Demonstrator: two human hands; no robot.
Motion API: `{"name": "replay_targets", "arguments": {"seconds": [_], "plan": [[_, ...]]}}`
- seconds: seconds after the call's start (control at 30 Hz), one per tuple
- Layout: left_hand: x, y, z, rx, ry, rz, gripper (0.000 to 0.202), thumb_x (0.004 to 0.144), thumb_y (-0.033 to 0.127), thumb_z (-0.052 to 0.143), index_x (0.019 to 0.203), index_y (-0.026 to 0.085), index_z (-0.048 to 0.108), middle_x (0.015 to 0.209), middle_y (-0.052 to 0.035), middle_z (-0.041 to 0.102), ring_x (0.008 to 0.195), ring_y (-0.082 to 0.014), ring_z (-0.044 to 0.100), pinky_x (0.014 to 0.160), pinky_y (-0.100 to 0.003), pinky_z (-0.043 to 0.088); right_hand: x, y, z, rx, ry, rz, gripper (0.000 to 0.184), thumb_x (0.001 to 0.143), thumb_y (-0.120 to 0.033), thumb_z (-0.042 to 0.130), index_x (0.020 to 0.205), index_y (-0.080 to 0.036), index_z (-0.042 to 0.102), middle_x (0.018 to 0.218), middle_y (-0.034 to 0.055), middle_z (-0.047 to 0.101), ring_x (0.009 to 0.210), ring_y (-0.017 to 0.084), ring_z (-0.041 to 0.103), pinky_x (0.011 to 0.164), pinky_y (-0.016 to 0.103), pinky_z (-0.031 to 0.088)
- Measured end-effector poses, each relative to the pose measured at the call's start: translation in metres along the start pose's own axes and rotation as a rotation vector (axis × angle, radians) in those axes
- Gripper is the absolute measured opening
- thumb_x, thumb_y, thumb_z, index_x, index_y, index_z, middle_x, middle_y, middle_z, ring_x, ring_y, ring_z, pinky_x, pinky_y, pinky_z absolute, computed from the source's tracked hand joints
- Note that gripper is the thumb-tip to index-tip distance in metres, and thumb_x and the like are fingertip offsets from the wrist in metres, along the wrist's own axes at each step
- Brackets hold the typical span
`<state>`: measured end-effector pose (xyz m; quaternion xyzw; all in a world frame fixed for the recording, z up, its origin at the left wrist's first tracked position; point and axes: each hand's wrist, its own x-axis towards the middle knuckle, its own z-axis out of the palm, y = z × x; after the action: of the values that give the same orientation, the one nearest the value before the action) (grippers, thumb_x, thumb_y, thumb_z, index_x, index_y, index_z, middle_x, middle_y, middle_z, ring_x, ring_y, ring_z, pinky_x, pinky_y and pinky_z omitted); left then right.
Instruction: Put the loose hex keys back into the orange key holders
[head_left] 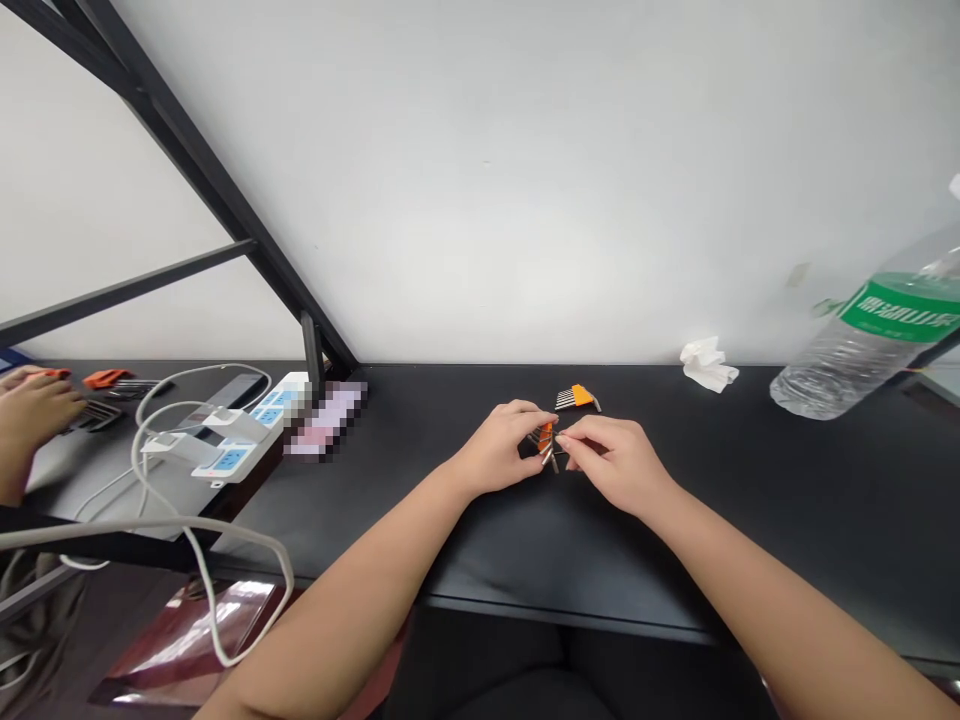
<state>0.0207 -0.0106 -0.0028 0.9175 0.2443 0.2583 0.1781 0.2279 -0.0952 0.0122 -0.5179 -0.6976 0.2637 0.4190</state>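
Observation:
Low over the black table, my left hand [512, 448] is closed on an orange hex key holder [547, 437] with several metal hex keys in it. My right hand [611, 460] pinches at the holder's right side, its thumb and forefinger on a thin metal hex key [559, 440]. Parts of the holder and keys are covered by my fingers. Just beyond my hands lies a second orange hex key holder [581, 396], with several keys pointing left.
A power strip [255, 440] with white cables lies left, beside a pixelated item [326, 420]. A crumpled tissue [707, 364] and a large water bottle [862, 340] stand at right. Another person's hand [37, 410] works at far left, beyond the black frame [225, 210].

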Motion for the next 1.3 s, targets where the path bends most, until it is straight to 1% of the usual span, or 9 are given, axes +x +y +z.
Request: {"name": "replay_targets", "arguments": {"seconds": [0.23, 0.33, 0.43, 0.63, 0.7, 0.87, 1.0, 1.2, 1.3], "plan": [[0.001, 0.006, -0.001, -0.044, -0.022, 0.038, 0.047, 0.081, 0.022, 0.073, 0.127, 0.026, 0.064, 0.121, -0.0055, 0.070, 0.126, -0.0259, 0.058, 0.110, -0.044, 0.044, 0.003, 0.003, 0.002, 0.059, -0.022, 0.025, 0.022, 0.096, -0.034, 0.057, 0.082, -0.023, 0.070, 0.081, 0.0043, 0.071, 0.072, 0.019, 0.066, 0.070, 0.032, 0.056], [0.002, 0.009, -0.002, -0.052, -0.035, 0.050, 0.042, 0.082, 0.022, 0.073, 0.123, 0.025, 0.065, 0.118, -0.0050, 0.071, 0.124, -0.0261, 0.058, 0.108, -0.043, 0.045, 0.005, 0.007, 0.006, 0.245, -0.053, 0.114, 0.016, 0.092, -0.037, 0.064, 0.084, -0.023, 0.067, 0.081, 0.0029, 0.071, 0.070, 0.019, 0.068, 0.068, 0.032, 0.057], [0.003, 0.010, -0.003, -0.058, -0.023, 0.058, 0.041, 0.082, 0.023, 0.073, 0.123, 0.025, 0.065, 0.117, -0.0053, 0.071, 0.122, -0.0256, 0.059, 0.106, -0.041, 0.046, 0.007, 0.012, 0.009, 0.452, -0.071, 0.194, 0.019, 0.087, -0.039, 0.072, 0.084, -0.022, 0.064, 0.075, 0.0009, 0.070, 0.066, 0.018, 0.067, 0.067, 0.032, 0.057], [0.003, 0.013, -0.004, -0.041, -0.046, 0.044, 0.033, 0.083, 0.024, 0.074, 0.116, 0.025, 0.068, 0.116, -0.0052, 0.070, 0.121, -0.0249, 0.059, 0.105, -0.039, 0.046, 0.011, 0.018, 0.011, 0.523, -0.066, 0.261, 0.023, 0.082, -0.040, 0.077, 0.081, -0.020, 0.065, 0.074, 0.0006, 0.071, 0.063, 0.015, 0.065, 0.064, 0.030, 0.055], [0.003, 0.014, -0.005, -0.037, -0.056, 0.035, 0.033, 0.083, 0.024, 0.073, 0.116, 0.025, 0.069, 0.115, -0.0052, 0.070, 0.122, -0.0250, 0.059, 0.105, -0.040, 0.046, 0.011, 0.018, 0.009, 0.492, -0.067, 0.256, 0.021, 0.083, -0.039, 0.076, 0.083, -0.020, 0.067, 0.077, 0.0010, 0.071, 0.064, 0.015, 0.065, 0.065, 0.030, 0.055], [0.003, 0.012, -0.005, -0.034, -0.044, 0.024, 0.046, 0.083, 0.022, 0.073, 0.127, 0.026, 0.065, 0.123, -0.0061, 0.069, 0.124, -0.0252, 0.058, 0.108, -0.041, 0.045, 0.008, 0.019, 0.006, 0.348, -0.045, 0.196, 0.016, 0.090, -0.036, 0.068, 0.090, -0.021, 0.072, 0.084, 0.0026, 0.073, 0.068, 0.017, 0.068, 0.070, 0.032, 0.057], [0.003, 0.012, -0.005, -0.022, -0.061, 0.023, 0.043, 0.082, 0.021, 0.073, 0.124, 0.025, 0.066, 0.121, -0.0055, 0.070, 0.124, -0.0256, 0.058, 0.108, -0.041, 0.045, 0.008, 0.021, 0.007, 0.241, -0.045, 0.128, 0.015, 0.094, -0.032, 0.063, 0.089, -0.022, 0.072, 0.090, 0.0034, 0.074, 0.071, 0.018, 0.069, 0.069, 0.032, 0.056], [0.003, 0.010, -0.004, -0.005, -0.062, 0.028, 0.046, 0.080, 0.018, 0.072, 0.124, 0.025, 0.066, 0.119, -0.0059, 0.069, 0.123, -0.0252, 0.059, 0.107, -0.040, 0.046, 0.006, 0.016, 0.003, -0.156, 0.011, -0.198, 0.020, 0.098, -0.021, 0.055, 0.092, -0.023, 0.074, 0.086, 0.0038, 0.071, 0.075, 0.018, 0.065, 0.071, 0.031, 0.050], [0.001, 0.007, -0.002, 0.000, -0.046, 0.033, 0.051, 0.079, 0.019, 0.073, 0.129, 0.025, 0.064, 0.123, -0.0070, 0.068, 0.123, -0.0256, 0.059, 0.108, -0.042, 0.046, 0.004, 0.016, 0.002, -0.261, 0.012, -0.271, 0.023, 0.099, -0.018, 0.052, 0.095, -0.023, 0.074, 0.088, 0.0045, 0.071, 0.078, 0.018, 0.065, 0.074, 0.030, 0.050]]}}
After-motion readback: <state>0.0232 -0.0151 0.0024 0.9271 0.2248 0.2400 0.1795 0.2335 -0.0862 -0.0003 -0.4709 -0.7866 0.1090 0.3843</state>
